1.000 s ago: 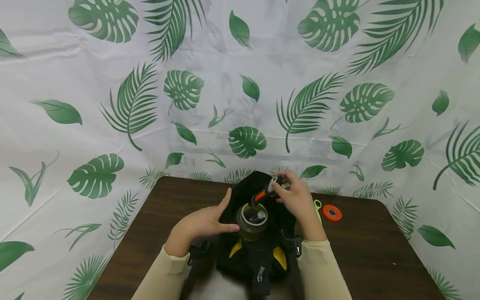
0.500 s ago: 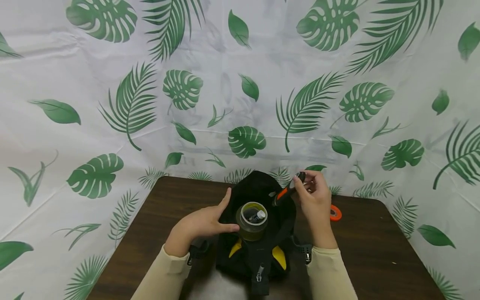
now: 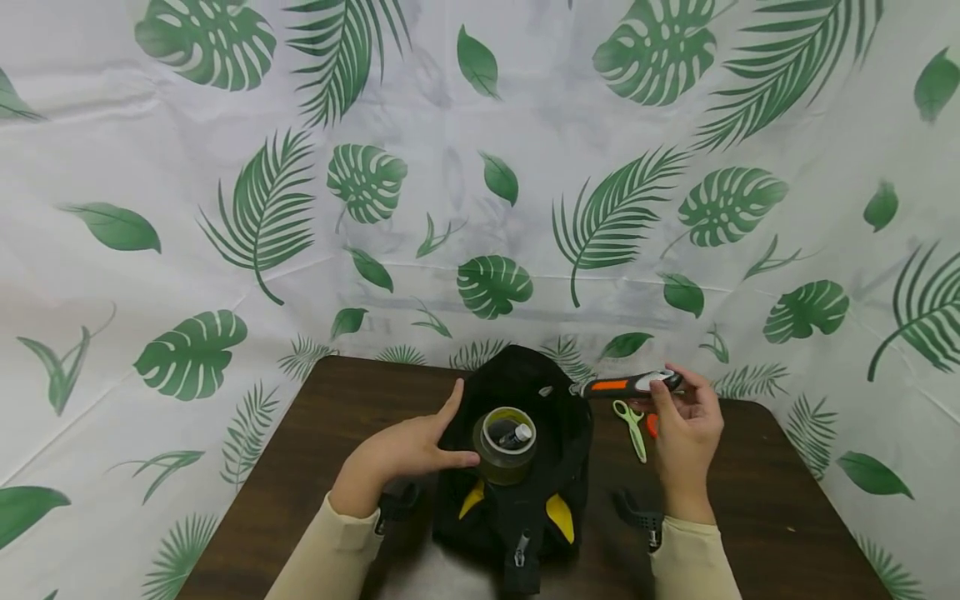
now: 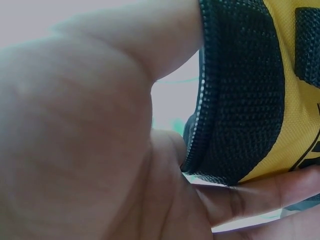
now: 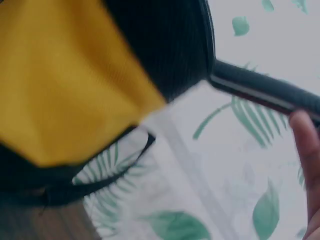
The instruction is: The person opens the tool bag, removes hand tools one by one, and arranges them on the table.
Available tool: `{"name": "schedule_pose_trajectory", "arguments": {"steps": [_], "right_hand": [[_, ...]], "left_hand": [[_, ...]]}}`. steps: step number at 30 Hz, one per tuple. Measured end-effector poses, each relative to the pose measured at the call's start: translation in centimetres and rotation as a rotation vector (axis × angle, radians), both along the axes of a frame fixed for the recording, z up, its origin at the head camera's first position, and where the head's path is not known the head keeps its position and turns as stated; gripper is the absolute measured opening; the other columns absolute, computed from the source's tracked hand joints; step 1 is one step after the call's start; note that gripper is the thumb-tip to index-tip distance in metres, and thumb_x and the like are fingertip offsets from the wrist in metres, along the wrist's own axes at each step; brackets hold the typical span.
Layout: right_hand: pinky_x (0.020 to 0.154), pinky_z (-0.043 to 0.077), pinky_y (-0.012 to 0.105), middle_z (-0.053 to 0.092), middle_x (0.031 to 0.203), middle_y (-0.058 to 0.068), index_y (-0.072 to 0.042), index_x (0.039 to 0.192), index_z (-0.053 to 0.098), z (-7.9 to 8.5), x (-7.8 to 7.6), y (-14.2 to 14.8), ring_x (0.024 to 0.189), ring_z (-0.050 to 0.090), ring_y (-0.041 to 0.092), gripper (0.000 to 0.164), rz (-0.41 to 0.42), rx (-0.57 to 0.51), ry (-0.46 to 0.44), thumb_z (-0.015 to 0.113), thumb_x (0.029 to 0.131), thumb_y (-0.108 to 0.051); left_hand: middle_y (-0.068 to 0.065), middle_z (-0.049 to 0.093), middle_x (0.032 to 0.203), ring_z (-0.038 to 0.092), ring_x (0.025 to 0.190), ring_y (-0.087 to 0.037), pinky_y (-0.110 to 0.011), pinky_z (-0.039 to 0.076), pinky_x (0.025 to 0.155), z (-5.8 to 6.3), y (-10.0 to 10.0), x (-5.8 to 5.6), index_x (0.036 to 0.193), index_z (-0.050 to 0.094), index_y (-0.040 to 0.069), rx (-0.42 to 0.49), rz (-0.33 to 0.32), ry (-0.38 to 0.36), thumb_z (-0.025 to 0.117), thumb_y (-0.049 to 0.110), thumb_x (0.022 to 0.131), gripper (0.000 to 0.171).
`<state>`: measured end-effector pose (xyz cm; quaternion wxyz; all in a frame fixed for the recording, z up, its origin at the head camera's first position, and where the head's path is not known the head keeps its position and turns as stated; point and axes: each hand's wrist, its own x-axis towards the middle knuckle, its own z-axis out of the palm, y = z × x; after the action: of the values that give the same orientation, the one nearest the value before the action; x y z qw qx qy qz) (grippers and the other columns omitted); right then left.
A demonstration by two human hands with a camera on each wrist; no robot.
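Note:
A black and yellow fabric tool bag (image 3: 517, 375) stands open at the middle of the table. My left hand (image 3: 401, 454) holds its left rim, the zipped edge lying between thumb and fingers in the left wrist view. In the bag's mouth sits a roll of brownish tape (image 3: 501, 468). A small grey cylindrical thing (image 3: 517, 435) shows inside its ring. At the bag's right, my right hand (image 3: 690, 433) grips a slim hand tool (image 3: 618, 387) with a black, orange and grey handle. The tool lies nearly level, its left end by the bag's rim; its exact kind is unclear.
Light-green scissors (image 3: 632, 431) lie on the dark wooden table (image 3: 780, 492), right of the bag. Beside them an orange round object (image 3: 652, 425) is mostly hidden by my right hand. A leaf-patterned white sheet (image 3: 420, 283) hangs behind the table.
My right hand has moved right, away from above the tape roll, carrying the tool, which has turned from slanted to nearly level. The scissors have come into fuller view. My left hand stays put.

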<state>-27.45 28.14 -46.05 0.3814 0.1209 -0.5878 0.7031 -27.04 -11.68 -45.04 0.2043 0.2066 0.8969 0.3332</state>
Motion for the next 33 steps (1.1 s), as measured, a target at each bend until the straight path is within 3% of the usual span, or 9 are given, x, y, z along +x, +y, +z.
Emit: {"name": "schedule_pose_trajectory", "arguments": {"steps": [7, 12, 18, 22, 26, 29, 33], "right_hand": [[0.064, 0.065, 0.037, 0.069, 0.107, 0.02, 0.022, 0.13, 0.056, -2.1, -0.1, 3.5, 0.078, 0.079, 0.027, 0.033, 0.092, -0.25, 0.102, 0.065, 0.098, 0.02], [0.069, 0.066, 0.041, 0.067, 0.107, 0.024, 0.023, 0.128, 0.05, -4.8, -0.2, 5.9, 0.083, 0.08, 0.03, 0.031, 0.168, -0.423, 0.084, 0.06, 0.099, 0.023], [0.071, 0.068, 0.041, 0.066, 0.109, 0.026, 0.02, 0.126, 0.049, -8.5, -0.6, 9.2, 0.083, 0.08, 0.034, 0.027, 0.181, -0.64, 0.069, 0.06, 0.102, 0.015], [0.072, 0.068, 0.039, 0.066, 0.109, 0.024, 0.011, 0.121, 0.051, -10.7, -0.2, 11.1, 0.086, 0.077, 0.033, 0.02, 0.134, -0.784, 0.023, 0.062, 0.104, 0.008], [0.073, 0.069, 0.041, 0.064, 0.109, 0.024, 0.009, 0.12, 0.047, -11.8, -0.1, 12.3, 0.087, 0.078, 0.033, 0.028, 0.057, -0.844, 0.031, 0.064, 0.099, 0.018], [0.075, 0.068, 0.039, 0.063, 0.107, 0.024, 0.008, 0.117, 0.047, -12.0, -0.4, 13.1, 0.087, 0.079, 0.032, 0.038, -0.042, -0.797, 0.017, 0.068, 0.091, 0.026], [0.075, 0.067, 0.032, 0.058, 0.107, 0.019, 0.004, 0.112, 0.052, -12.1, -0.5, 14.0, 0.085, 0.079, 0.026, 0.045, -0.227, -0.662, -0.152, 0.079, 0.083, 0.025]], "left_hand": [[-0.016, 0.044, 0.173, 0.061, 0.146, -0.035, -0.058, 0.048, 0.12, -0.3, 0.2, 0.4, 0.175, -0.012, 0.035, 0.004, 0.005, 0.001, 0.071, 0.068, 0.098, 0.118], [-0.015, 0.043, 0.173, 0.061, 0.146, -0.035, -0.058, 0.049, 0.119, -0.6, 0.2, 0.5, 0.175, -0.012, 0.035, -0.006, 0.0, 0.006, 0.071, 0.07, 0.097, 0.119], [-0.014, 0.042, 0.174, 0.061, 0.146, -0.034, -0.057, 0.048, 0.12, -0.2, 0.0, 0.5, 0.175, -0.013, 0.035, -0.008, -0.005, 0.006, 0.071, 0.07, 0.097, 0.119], [-0.014, 0.043, 0.173, 0.062, 0.145, -0.034, -0.057, 0.049, 0.12, 0.1, 0.2, 0.5, 0.175, -0.013, 0.035, -0.019, -0.004, 0.009, 0.071, 0.069, 0.098, 0.119], [-0.016, 0.045, 0.172, 0.065, 0.141, -0.034, -0.056, 0.051, 0.118, 0.2, 0.4, 0.6, 0.175, -0.013, 0.034, -0.027, -0.013, 0.015, 0.07, 0.07, 0.098, 0.119], [-0.016, 0.045, 0.172, 0.064, 0.142, -0.035, -0.056, 0.05, 0.118, 0.4, 0.5, 0.7, 0.176, -0.011, 0.032, -0.025, -0.008, 0.015, 0.071, 0.069, 0.098, 0.119], [-0.016, 0.046, 0.171, 0.065, 0.141, -0.034, -0.056, 0.05, 0.118, 0.4, 0.5, 0.7, 0.176, -0.011, 0.031, -0.03, -0.003, 0.019, 0.071, 0.069, 0.098, 0.119]]}}
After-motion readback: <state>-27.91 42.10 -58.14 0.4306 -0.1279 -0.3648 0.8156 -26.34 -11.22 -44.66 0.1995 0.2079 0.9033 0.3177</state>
